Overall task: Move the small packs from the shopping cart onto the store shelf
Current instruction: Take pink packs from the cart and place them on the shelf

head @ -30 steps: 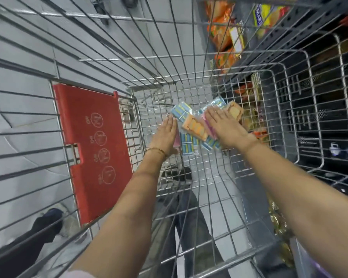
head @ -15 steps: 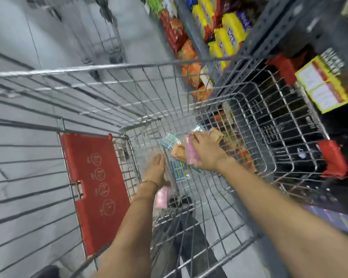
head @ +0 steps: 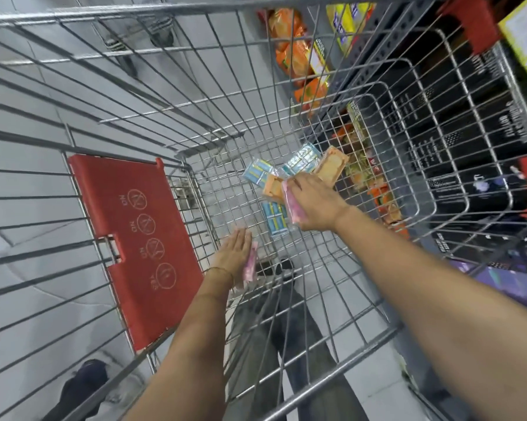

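Both my arms reach down into the wire shopping cart [head: 195, 86]. My right hand [head: 315, 205] is closed around a pink small pack [head: 292, 208] held on edge over the cart floor. My left hand [head: 233, 253] holds another pink small pack [head: 250, 264] against its palm, nearer to me. On the cart floor lie several small packs: a blue one [head: 258, 174] at the far left, a blue one [head: 301, 161] beyond my right hand, a blue one [head: 275, 218] between my hands, an orange one [head: 272, 188] and an orange one [head: 332, 167].
The cart's red child-seat flap [head: 134, 247] leans on the left wall. The store shelf [head: 408, 31] runs along the right, with orange snack bags [head: 301, 56] and yellow packs [head: 344, 22]. My legs and shoes [head: 274, 268] show through the cart floor.
My left hand has drawn back toward me with a pink pack. My right hand has closed on a pink pack and lifted it off the pile. The view has tilted up toward the shelf.
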The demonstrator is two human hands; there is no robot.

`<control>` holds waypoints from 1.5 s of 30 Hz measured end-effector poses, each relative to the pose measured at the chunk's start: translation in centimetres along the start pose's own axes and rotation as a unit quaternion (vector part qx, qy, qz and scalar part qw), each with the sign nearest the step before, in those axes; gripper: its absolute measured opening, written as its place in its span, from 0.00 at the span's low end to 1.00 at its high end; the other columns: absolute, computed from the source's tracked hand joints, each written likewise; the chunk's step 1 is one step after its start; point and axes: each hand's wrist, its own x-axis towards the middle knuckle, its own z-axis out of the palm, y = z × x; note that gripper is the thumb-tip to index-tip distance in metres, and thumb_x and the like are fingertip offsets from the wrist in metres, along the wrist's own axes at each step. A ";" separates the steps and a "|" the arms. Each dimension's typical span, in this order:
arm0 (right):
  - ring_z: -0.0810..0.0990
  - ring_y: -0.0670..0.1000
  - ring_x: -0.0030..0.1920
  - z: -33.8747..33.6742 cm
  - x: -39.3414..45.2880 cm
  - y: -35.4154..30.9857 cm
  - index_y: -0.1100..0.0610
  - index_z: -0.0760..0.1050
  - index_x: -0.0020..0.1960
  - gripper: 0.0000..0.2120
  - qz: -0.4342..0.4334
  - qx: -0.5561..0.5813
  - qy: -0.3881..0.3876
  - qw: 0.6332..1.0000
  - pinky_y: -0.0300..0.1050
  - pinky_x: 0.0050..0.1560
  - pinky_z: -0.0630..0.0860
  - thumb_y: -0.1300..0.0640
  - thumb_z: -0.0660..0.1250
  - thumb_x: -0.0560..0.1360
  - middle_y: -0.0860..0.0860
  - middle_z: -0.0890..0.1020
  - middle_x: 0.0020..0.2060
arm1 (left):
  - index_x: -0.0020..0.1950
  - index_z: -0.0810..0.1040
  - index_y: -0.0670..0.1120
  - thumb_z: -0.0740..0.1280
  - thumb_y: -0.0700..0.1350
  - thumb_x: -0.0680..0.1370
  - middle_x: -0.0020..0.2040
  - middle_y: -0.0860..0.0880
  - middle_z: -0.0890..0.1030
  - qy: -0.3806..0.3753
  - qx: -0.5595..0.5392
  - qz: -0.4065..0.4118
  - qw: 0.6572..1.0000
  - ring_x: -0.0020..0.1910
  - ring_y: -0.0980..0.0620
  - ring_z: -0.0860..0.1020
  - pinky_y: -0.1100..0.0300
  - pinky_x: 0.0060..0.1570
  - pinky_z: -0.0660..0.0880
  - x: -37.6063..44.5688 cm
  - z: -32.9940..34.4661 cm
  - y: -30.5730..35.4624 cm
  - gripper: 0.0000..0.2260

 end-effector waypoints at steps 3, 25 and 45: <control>0.70 0.59 0.62 0.6 0.3 -0.3 0.63 0.63 0.67 0.31 0.002 -0.002 0.004 1.000 0.53 0.72 0.65 0.56 0.68 0.67 0.61 0.72 0.61 | 0.75 0.37 0.38 0.67 0.48 0.75 0.75 0.37 0.37 0.063 0.007 0.014 0.998 0.77 0.40 0.42 0.46 0.78 0.47 0.4 1.1 1.0 0.44; 0.65 0.62 0.66 -12.2 -12.9 -0.5 0.67 0.58 0.69 0.39 0.150 0.026 0.146 0.978 0.54 0.71 0.60 0.46 0.68 0.69 0.63 0.68 0.64 | 0.69 0.62 0.35 0.69 0.50 0.69 0.66 0.37 0.65 0.274 -0.043 0.050 0.959 0.66 0.37 0.66 0.46 0.67 0.68 -6.7 -22.2 3.7 0.35; 0.68 0.62 0.64 -13.1 -52.1 10.1 0.63 0.62 0.68 0.43 0.563 0.138 0.334 0.743 0.52 0.66 0.61 0.49 0.75 0.60 0.59 0.71 0.61 | 0.74 0.59 0.39 0.80 0.48 0.62 0.73 0.40 0.64 0.255 0.142 0.484 0.825 0.73 0.43 0.63 0.54 0.74 0.61 -18.2 -42.4 46.2 0.47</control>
